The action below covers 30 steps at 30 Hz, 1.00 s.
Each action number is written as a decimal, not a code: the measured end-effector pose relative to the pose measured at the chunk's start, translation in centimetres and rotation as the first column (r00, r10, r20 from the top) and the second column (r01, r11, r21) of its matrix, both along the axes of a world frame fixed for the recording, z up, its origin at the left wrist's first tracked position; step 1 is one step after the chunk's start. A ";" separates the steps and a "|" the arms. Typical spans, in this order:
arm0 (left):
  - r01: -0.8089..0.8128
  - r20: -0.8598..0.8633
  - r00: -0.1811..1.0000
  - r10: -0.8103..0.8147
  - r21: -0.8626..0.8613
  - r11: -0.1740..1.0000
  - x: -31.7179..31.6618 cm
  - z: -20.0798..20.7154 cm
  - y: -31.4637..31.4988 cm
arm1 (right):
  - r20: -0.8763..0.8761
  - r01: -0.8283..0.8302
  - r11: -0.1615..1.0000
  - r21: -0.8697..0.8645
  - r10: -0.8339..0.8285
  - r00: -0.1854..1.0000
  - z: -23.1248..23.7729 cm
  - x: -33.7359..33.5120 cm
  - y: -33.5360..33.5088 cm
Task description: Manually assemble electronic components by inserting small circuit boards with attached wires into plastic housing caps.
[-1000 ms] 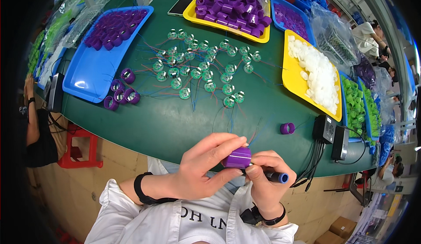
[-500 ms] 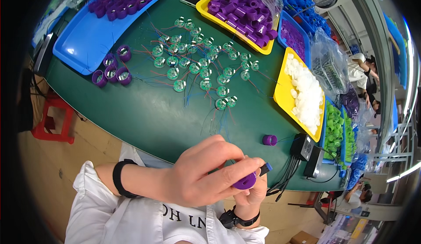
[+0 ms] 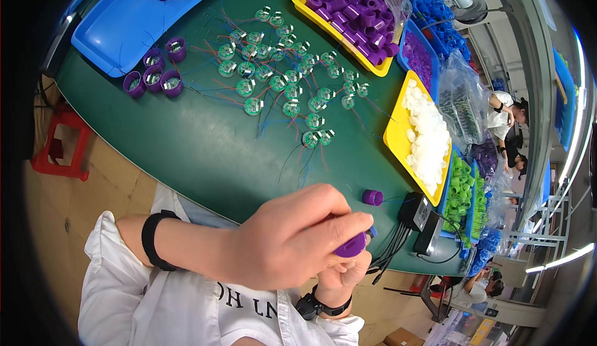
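Observation:
My left hand (image 3: 286, 237) is closed around a purple plastic cap (image 3: 352, 245), held over my lap at the near edge of the green table (image 3: 193, 140). My right hand (image 3: 341, 274) sits just beneath it, mostly hidden by the left hand, its fingers curled; the tip of a dark pen-like tool (image 3: 372, 232) pokes out beside the cap. A lone purple cap (image 3: 372, 197) rests on the table just beyond my hands. Several small round green circuit discs with thin wires (image 3: 283, 78) are spread across the table's middle.
A blue tray (image 3: 118, 28) with purple caps lies far left, three purple caps (image 3: 152, 78) beside it. Yellow trays hold purple caps (image 3: 354, 19) and white parts (image 3: 426, 134). A black power adapter (image 3: 415, 212), green parts (image 3: 460, 190), a red stool (image 3: 59, 150) and other people (image 3: 507, 119) surround.
My head has tilted, shifting the table up and left in view. My left hand now covers more of the purple cap and the right hand beneath it.

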<state>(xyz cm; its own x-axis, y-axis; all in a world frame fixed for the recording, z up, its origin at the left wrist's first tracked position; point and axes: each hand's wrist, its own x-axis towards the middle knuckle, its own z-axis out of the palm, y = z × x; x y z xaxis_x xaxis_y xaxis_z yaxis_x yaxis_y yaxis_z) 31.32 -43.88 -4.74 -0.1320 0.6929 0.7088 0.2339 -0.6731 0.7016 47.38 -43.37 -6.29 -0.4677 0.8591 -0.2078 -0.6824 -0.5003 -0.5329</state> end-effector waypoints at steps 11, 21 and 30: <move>0.203 0.034 0.979 -0.202 -0.024 0.979 -0.3 0.9 -0.6 | -0.026 -0.062 0.985 0.162 0.067 0.997 -2.4 1.4 -0.3; 0.045 0.125 0.991 -0.047 0.022 0.999 1.1 -0.1 -1.1 | 0.056 0.041 0.997 0.065 -0.045 0.997 -3.7 1.2 -1.2; -0.131 -0.044 0.990 0.132 0.029 0.991 0.9 -0.3 -0.8 | -0.028 -0.049 0.999 0.018 0.049 0.998 -3.0 0.7 -0.2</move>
